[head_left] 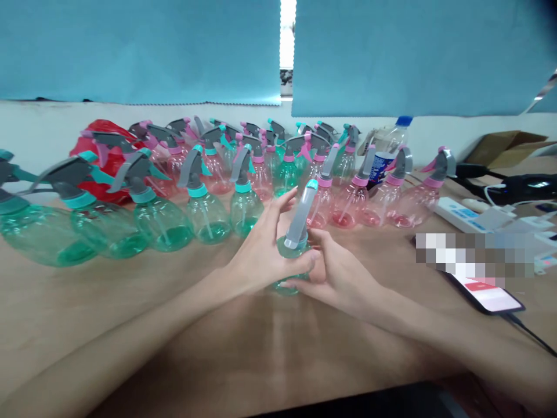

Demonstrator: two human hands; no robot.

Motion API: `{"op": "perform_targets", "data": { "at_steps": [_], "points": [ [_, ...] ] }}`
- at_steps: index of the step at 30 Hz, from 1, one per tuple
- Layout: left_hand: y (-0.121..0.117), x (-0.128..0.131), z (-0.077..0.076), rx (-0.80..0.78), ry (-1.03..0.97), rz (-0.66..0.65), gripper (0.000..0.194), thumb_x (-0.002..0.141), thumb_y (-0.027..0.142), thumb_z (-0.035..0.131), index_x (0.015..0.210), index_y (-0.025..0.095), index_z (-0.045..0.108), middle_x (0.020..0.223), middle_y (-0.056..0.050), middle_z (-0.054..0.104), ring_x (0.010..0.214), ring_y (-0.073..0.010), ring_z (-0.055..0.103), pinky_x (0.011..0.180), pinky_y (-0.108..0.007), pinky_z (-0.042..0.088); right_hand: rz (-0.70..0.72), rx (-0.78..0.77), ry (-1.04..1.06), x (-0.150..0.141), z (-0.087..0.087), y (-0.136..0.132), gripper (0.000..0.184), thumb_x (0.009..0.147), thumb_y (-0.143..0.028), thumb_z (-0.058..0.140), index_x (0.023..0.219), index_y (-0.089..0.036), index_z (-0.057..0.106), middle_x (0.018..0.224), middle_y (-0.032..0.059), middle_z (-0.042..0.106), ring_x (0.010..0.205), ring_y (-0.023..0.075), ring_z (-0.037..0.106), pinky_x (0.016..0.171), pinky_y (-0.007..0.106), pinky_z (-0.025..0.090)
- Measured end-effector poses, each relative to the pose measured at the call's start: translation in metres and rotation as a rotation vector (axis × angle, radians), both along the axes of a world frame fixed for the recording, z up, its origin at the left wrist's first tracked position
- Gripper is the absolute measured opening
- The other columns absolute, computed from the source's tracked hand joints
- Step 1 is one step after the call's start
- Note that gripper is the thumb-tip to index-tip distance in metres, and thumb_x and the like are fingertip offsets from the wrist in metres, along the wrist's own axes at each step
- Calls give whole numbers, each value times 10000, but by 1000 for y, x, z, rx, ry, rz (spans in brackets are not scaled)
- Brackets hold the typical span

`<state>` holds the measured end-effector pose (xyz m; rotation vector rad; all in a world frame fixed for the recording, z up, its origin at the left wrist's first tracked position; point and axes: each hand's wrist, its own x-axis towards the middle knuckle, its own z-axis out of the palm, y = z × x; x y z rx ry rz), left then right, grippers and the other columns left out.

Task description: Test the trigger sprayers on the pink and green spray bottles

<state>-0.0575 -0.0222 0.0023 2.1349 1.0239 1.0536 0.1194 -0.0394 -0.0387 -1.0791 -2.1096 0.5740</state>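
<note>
A green spray bottle [290, 251] with a grey and turquoise trigger head is between my two hands, just above or on the table; its base is partly hidden by fingers. My left hand [263, 251] wraps its left side, thumb across the front and fingers raised behind the head. My right hand [342, 270] grips the right side, thumb low on the body and index finger near the neck. Just behind stand a green bottle [244, 209] and a pink bottle [322, 200], both fitted with trigger heads.
Several more green and pink spray bottles line the back of the wooden table [209, 360]. A red plastic bag [104, 174] lies behind them at left. On the right are a phone [494, 293] with a cable, a power strip [461, 215], a cardboard box [505, 148] and a blue-capped bottle [394, 142].
</note>
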Motion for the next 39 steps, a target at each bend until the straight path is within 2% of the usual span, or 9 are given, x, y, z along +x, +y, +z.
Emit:
{"op": "perform_targets", "data": {
  "at_steps": [2,4,7,11,17,21,26,34,39],
  "points": [
    [-3,-15,-7,-11,7,24,800,727,330,728,1400,244,305,1485,-128,375,1346,-320,388,1081,-517,364,4,-5,-10,2,1,7,652,796,-493,680,1300,-189,401,1262,154,606,1136,310,611,900,469,526],
    [-8,-30,-19,-32,42,102,634,780,319,693,1331,236,391,1419,-115,455,1306,-299,440,1060,-511,387,31,23,-53,4,3,18,621,820,-474,662,1312,-190,409,1296,154,577,1166,303,584,954,478,495],
    [-17,-48,-40,-38,37,281,287,859,266,600,1130,212,523,1197,-75,598,1135,-249,567,990,-468,450,-35,90,-160,3,8,37,568,840,-471,636,1305,-197,461,1262,152,579,1163,318,567,948,502,490],
    [-25,-58,-57,-125,128,354,133,873,197,549,1004,213,567,1051,-48,656,921,-220,634,825,-406,521,-141,150,-262,-4,14,62,544,815,-467,659,1275,-209,526,1138,128,615,1119,328,576,915,504,496],
    [-25,-58,-61,-84,168,298,154,852,166,545,996,220,559,1014,-37,651,874,-209,632,793,-380,518,-119,92,-269,-11,17,86,605,797,-439,673,1312,-167,507,1102,126,639,1043,310,617,889,475,513],
    [-24,-58,-64,-92,187,295,138,858,156,532,981,216,548,1002,-37,648,875,-212,646,792,-381,517,-162,61,-319,-12,22,88,680,817,-401,646,1394,-129,410,1213,167,643,1006,333,660,845,489,531],
    [-24,-58,-63,-106,193,290,127,859,152,534,966,220,550,990,-33,655,867,-213,663,765,-368,524,-202,115,-384,-15,24,89,607,858,-398,578,1380,-133,417,1302,169,614,1146,373,607,871,523,518],
    [-23,-57,-63,-129,198,286,89,882,182,506,954,213,548,970,-34,650,862,-204,660,749,-354,515,-279,130,-432,-24,22,99,559,864,-368,569,1339,-95,457,1212,183,658,1005,355,672,785,493,536],
    [-22,-57,-63,-150,190,284,97,869,182,501,947,205,554,964,-24,648,829,-179,653,719,-312,504,-285,97,-391,-24,20,98,659,832,-391,635,1384,-95,429,1215,190,656,1029,351,663,821,473,521]
  ]
}}
